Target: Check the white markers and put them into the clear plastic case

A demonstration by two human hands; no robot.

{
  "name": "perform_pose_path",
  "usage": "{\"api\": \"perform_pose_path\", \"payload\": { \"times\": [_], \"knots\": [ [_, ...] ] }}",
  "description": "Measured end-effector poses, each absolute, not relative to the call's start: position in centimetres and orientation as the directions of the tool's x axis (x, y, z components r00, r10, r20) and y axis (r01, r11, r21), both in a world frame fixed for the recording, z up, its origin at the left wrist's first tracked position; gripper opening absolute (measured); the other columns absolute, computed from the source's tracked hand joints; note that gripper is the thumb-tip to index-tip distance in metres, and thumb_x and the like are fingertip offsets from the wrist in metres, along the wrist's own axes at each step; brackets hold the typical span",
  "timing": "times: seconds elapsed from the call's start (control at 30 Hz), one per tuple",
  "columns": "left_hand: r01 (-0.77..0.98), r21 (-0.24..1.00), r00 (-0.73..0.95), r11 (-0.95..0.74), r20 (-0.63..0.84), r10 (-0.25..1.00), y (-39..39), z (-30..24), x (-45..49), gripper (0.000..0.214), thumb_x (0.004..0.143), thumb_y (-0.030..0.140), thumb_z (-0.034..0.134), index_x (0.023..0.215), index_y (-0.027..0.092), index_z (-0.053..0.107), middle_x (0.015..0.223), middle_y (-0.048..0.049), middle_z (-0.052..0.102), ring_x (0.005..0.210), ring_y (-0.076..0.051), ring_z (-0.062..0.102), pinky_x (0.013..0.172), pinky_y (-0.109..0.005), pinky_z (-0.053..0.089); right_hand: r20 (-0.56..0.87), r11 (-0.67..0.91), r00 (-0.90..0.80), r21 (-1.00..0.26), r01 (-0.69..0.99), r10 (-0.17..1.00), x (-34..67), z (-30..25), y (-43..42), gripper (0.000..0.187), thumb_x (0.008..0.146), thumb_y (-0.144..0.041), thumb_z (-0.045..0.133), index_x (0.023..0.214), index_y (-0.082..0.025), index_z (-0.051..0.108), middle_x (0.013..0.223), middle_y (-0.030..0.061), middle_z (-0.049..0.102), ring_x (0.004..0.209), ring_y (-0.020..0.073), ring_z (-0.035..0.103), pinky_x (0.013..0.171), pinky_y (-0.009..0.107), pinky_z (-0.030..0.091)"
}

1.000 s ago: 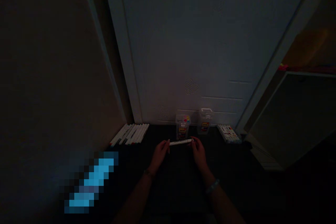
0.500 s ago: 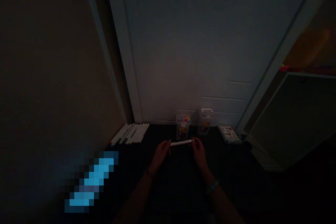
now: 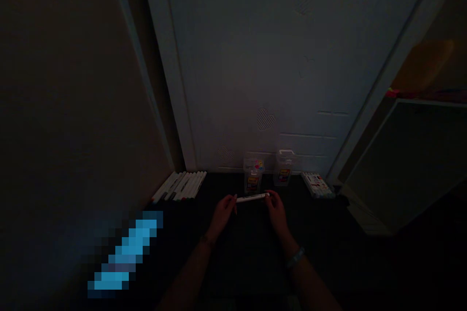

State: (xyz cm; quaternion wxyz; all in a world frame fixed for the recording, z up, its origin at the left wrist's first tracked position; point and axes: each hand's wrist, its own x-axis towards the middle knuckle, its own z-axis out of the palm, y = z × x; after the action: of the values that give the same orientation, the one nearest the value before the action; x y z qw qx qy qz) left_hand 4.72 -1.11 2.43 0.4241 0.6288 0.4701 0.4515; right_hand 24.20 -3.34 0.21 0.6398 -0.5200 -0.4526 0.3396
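Observation:
A white marker (image 3: 251,198) lies nearly level between my two hands, above the dark tabletop. My left hand (image 3: 224,210) is closed on its left end, and my right hand (image 3: 276,207) pinches its right end. Just behind the marker stands a clear plastic box (image 3: 253,175) with a label and coloured spots on its lid. A second clear box (image 3: 284,169) with a white handle is a little farther right. To the left, several white markers (image 3: 184,185) lie side by side in a row. On the right sits a pack of markers (image 3: 317,185).
A pale panel (image 3: 233,68) with embossed hearts rises behind the dark table (image 3: 248,257). A wall (image 3: 73,82) closes off the left side. A blurred bright blue strip (image 3: 127,252) shows at lower left. On the right stands a dark board (image 3: 412,165) with a pale edge.
The view has shifted very slightly. Both hands keep the same hold on the marker, and nothing else has visibly moved.

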Motion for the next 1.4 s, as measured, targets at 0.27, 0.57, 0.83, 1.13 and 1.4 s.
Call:
{"api": "perform_pose_path", "payload": {
  "times": [0.27,0.57,0.83,1.13,1.4],
  "knots": [
    [0.219,0.95,0.151,-0.222,0.192,0.97,-0.99,2.08,4.65,0.047,0.077,0.06,0.041,0.059,0.018,0.051,0.054,0.0024,0.049,0.053,-0.012,0.046,0.054,-0.022,0.034,0.234,0.244,0.344,-0.97,0.016,0.909,24.08,0.24,-3.37,0.044,0.074,-0.05,0.055,0.105,-0.019,0.056,0.07,0.0,0.059,0.061,0.0138,0.053,0.054,0.023,0.04],
    [0.233,0.945,0.148,-0.228,0.197,0.969,-1.13,2.41,4.64,0.047,0.077,0.061,0.04,0.06,0.019,0.051,0.056,0.0019,0.048,0.055,-0.013,0.045,0.054,-0.022,0.034,0.251,0.244,0.349,-0.968,0.067,0.903,24.09,0.4,-3.5,0.041,0.078,-0.05,0.051,0.105,-0.019,0.056,0.073,0.0017,0.06,0.065,0.0155,0.055,0.057,0.025,0.042],
    [0.234,0.952,0.121,-0.198,0.174,0.977,-0.84,2.05,4.89,0.047,0.074,0.064,0.041,0.067,0.019,0.053,0.058,0.0015,0.05,0.057,-0.014,0.046,0.056,-0.022,0.035,0.265,0.254,0.352,-0.964,0.077,0.898,23.87,0.51,-3.61,0.039,0.074,-0.047,0.057,0.103,-0.021,0.054,0.076,0.0004,0.06,0.068,0.0157,0.055,0.061,0.026,0.044],
    [0.222,0.948,0.144,-0.23,0.201,0.969,-1.1,2.3,4.82,0.044,0.077,0.06,0.041,0.066,0.019,0.053,0.061,0.0008,0.051,0.061,-0.014,0.048,0.06,-0.023,0.038,0.299,0.258,0.368,-0.953,0.159,0.88,23.92,0.73,-3.85,0.037,0.081,-0.049,0.047,0.104,-0.021,0.055,0.082,0.0028,0.062,0.073,0.0169,0.057,0.066,0.027,0.044],
    [0.2,0.944,0.158,-0.261,0.232,0.96,-0.98,1.95,4.83,0.042,0.078,0.058,0.042,0.07,0.019,0.055,0.06,0.002,0.051,0.06,-0.013,0.049,0.059,-0.022,0.037,0.293,0.26,0.363,-0.956,0.137,0.884,24.03,0.86,-3.77,0.034,0.083,-0.047,0.044,0.103,-0.021,0.055,0.082,0.0028,0.062,0.074,0.0171,0.058,0.068,0.028,0.044]
  ]
}}
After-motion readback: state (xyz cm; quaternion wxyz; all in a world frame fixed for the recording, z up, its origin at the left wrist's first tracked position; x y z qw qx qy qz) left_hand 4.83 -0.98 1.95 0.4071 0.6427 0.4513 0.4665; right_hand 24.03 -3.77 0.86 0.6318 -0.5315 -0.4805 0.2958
